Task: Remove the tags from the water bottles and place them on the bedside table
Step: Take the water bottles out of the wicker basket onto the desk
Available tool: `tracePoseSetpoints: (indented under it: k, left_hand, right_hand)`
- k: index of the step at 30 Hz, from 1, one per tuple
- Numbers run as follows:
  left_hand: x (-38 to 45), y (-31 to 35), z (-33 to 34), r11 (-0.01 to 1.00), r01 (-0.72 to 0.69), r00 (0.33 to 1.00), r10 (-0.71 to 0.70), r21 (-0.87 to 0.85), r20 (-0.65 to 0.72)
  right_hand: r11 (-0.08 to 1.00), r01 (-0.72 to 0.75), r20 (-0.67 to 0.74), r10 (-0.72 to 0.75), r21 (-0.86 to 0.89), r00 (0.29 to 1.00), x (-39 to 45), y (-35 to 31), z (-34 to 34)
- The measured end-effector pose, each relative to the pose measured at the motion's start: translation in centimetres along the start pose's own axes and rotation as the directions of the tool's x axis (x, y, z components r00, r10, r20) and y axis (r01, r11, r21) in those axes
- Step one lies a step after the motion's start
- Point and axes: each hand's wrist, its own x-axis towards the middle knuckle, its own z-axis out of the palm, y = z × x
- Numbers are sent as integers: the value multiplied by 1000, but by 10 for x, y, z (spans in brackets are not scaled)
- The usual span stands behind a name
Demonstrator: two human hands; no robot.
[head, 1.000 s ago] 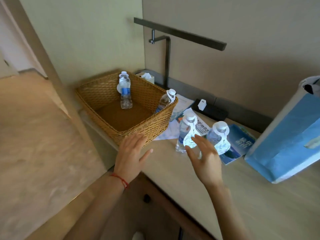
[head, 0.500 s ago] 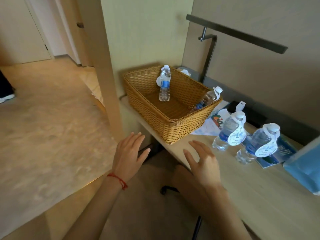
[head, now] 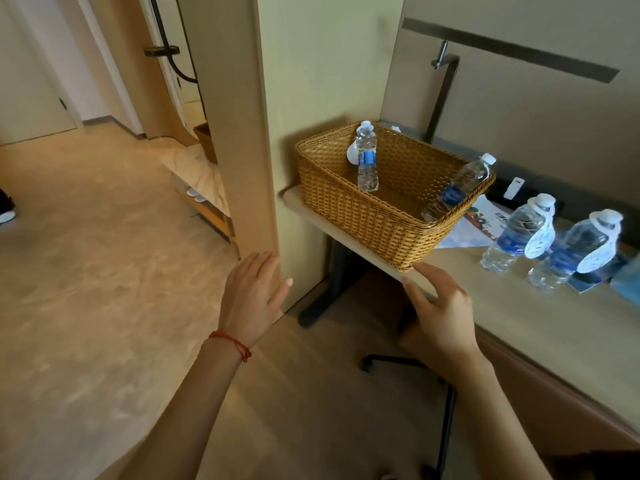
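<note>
Both hands empty, fingers straight: left hand [head: 254,299], right hand [head: 441,311] over the desk [head: 554,327] edge. Beyond the right hand, wicker basket [head: 374,216] with two bottles: one upright [head: 367,161], one leaning [head: 457,188]. Right of it, two tagged bottles [head: 516,233] [head: 571,254]; tag print unreadable. Blue object cut off at frame edge.

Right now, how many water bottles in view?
4. One upright in the wicker basket, one leaning on its right rim, two tagged ones standing on the desk to the right. None visibly hidden.
</note>
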Motion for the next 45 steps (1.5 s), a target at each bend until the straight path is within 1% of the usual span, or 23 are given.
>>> tracePoseSetpoints:
  k: [6,9,14,16,20,23,27,31,35,40,43,45]
  left_hand:
    - [28,-3,10,997,-41,999,41,-65,3]
    - [55,4,18,992,-98,995,98,-85,-4]
    - [122,10,19,984,-135,988,126,-112,-87]
    - [150,13,24,982,-152,985,141,-114,-101]
    - [199,25,46,980,-142,986,128,-142,-103]
    - [231,38,64,975,-136,988,122,-178,-90]
    - [271,51,83,962,-162,987,155,-220,-51]
    - [321,51,101,949,-178,984,178,-261,-25]
    - [375,48,123,925,-195,978,209,-327,9]
    - [449,41,151,891,-122,978,183,-438,100]
    - [485,34,165,835,2,978,112,-551,173]
    - [505,27,175,806,72,972,75,-587,222]
  right_hand:
    - [996,-50,-34,48,-72,998,17,7,0]
    - [994,-80,-65,75,-80,995,39,19,0]
    - [994,-106,-153,102,-18,983,102,41,0]
    - [995,-99,-174,101,18,980,129,49,3]
    - [993,-99,-170,109,68,979,170,70,9]
    - [992,-112,-146,120,60,982,196,85,10]
    - [987,-150,-178,157,50,971,224,104,10]
    - [972,-223,-185,233,75,955,251,122,16]
    - [960,-262,-205,277,94,939,278,133,26]
    - [921,-365,-224,388,138,894,315,141,37]
    - [904,-391,-229,423,171,877,337,145,45]
    - [897,-405,-212,437,180,874,353,148,53]
